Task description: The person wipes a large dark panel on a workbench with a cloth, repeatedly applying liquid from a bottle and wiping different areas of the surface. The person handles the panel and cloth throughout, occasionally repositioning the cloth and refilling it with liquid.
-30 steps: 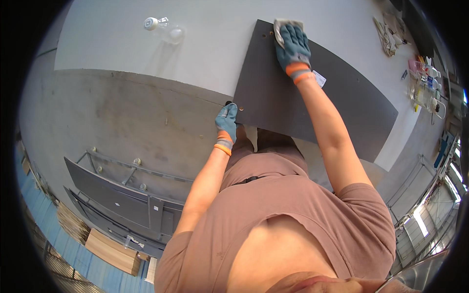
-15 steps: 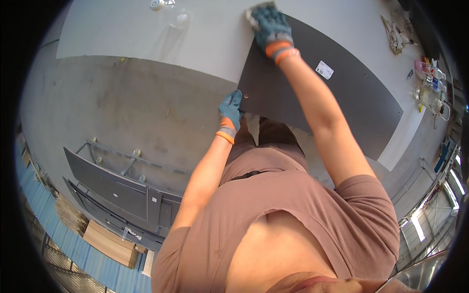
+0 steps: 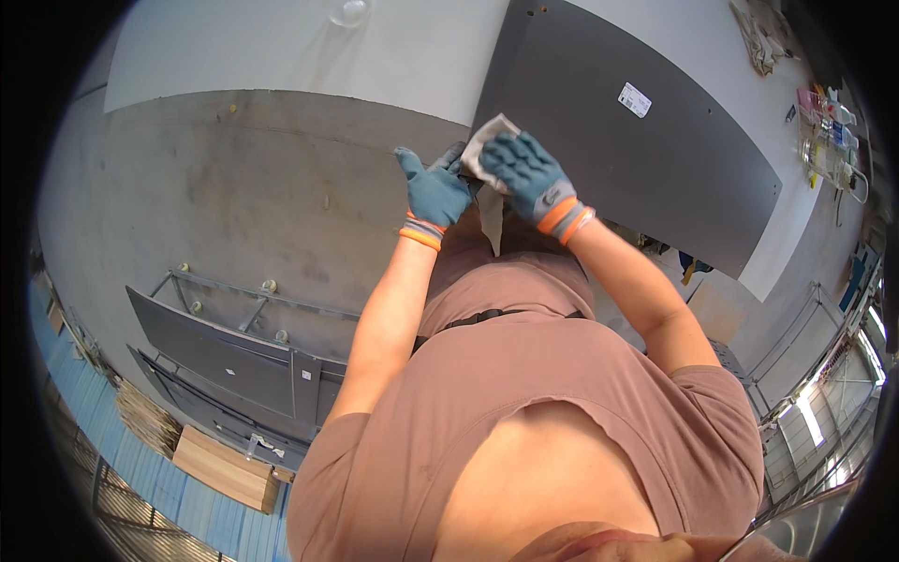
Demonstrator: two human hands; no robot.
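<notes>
A dark grey flat panel (image 3: 599,140) with a white label (image 3: 634,99) lies on a white-covered worktop (image 3: 421,56). My right hand (image 3: 529,173), in a blue-grey glove with an orange cuff, presses an off-white cloth (image 3: 483,150) at the panel's near left corner. Close beside it, my left hand (image 3: 435,192), gloved alike, is at that same corner. Its thumb and fingers are spread apart, and its fingertips reach the panel's edge; whether they touch it is hard to tell.
A clear bottle (image 3: 349,13) is on the worktop at the far left. Several bottles (image 3: 832,140) and a crumpled cloth (image 3: 760,37) are at the right. On the left, a wheeled metal rack (image 3: 243,314) stands by more dark panels (image 3: 220,356) and a wooden board stack (image 3: 225,468).
My right hand has drawn the cloth from the panel's far edge back to its near left corner. My left hand has let go of the corner and spread its fingers.
</notes>
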